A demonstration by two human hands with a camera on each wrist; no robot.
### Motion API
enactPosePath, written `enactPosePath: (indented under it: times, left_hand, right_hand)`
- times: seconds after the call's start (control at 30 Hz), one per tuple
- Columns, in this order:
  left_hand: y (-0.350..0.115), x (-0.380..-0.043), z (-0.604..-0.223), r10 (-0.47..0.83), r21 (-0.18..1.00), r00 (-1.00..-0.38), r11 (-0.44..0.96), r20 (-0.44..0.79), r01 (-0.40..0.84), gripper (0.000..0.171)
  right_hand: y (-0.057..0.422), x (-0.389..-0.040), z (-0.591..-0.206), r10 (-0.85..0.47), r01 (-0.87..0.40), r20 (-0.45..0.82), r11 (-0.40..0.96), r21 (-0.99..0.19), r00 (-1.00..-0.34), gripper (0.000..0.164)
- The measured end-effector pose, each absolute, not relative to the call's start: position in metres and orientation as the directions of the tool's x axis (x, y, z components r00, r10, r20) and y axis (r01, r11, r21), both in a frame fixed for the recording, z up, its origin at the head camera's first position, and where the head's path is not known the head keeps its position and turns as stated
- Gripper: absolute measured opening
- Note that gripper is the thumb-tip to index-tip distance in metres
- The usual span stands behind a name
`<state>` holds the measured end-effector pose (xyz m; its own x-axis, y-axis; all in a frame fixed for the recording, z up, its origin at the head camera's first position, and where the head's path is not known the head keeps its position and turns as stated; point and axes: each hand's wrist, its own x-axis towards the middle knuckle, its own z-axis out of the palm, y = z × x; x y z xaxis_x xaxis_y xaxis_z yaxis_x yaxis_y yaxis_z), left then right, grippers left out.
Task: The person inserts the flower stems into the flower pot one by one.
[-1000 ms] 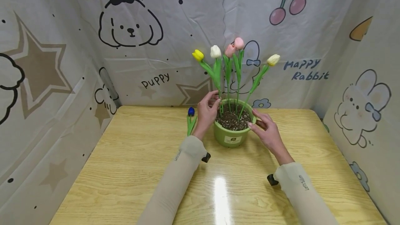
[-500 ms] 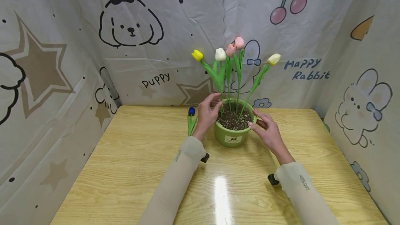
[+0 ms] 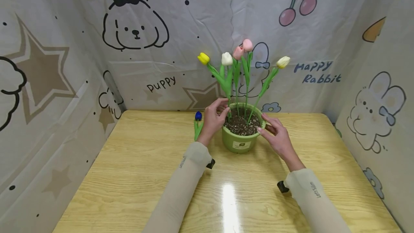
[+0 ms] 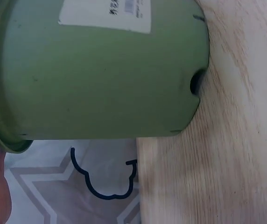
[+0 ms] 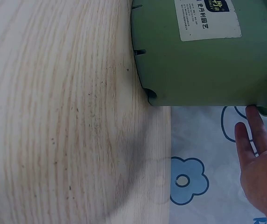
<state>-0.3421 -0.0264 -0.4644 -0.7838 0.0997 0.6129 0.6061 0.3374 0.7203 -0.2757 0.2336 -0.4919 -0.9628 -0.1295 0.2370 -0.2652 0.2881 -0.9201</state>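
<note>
A green flower pot (image 3: 240, 143) full of dark soil stands upright on the table. Rising from the soil are a yellow tulip (image 3: 203, 58), a white tulip (image 3: 227, 59), two pink tulips (image 3: 247, 45) and a cream tulip (image 3: 283, 62). At the pot's left side, my left hand (image 3: 214, 118) pinches the white tulip's stem low down, just above the soil. My right hand (image 3: 275, 132) holds the pot's right rim, thumb in front and fingers farther back. The right wrist view has its fingertips (image 5: 251, 112) under the rim.
A blue tulip (image 3: 198, 116) lies on the wooden table (image 3: 145, 175) left of the left hand, its lower part hidden behind that hand. A printed curtain (image 3: 194, 17) closes off the back and both sides.
The white tulip has shifted slightly right and lower, its stem now more upright. My left hand has moved a little right and down with it. The right hand stays on the rim.
</note>
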Motion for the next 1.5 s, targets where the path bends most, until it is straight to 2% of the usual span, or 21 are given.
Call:
enactPosePath:
  times: [1.17, 1.5]
  left_hand:
    - [-0.027, -0.3482, -0.4628, 0.142, 0.697, -0.779, 0.371, 0.611, 0.614, 0.027]
    - [-0.0289, -0.3448, -0.4626, 0.156, 0.717, -0.804, 0.378, 0.574, 0.585, 0.028]
  right_hand:
    - [0.2356, -0.2757, -0.4909, -0.131, -0.264, 0.235, 0.298, -0.917, -0.963, 0.063]
    - [0.2348, -0.2754, -0.4913, -0.136, -0.261, 0.23, 0.294, -0.919, -0.964, 0.063]
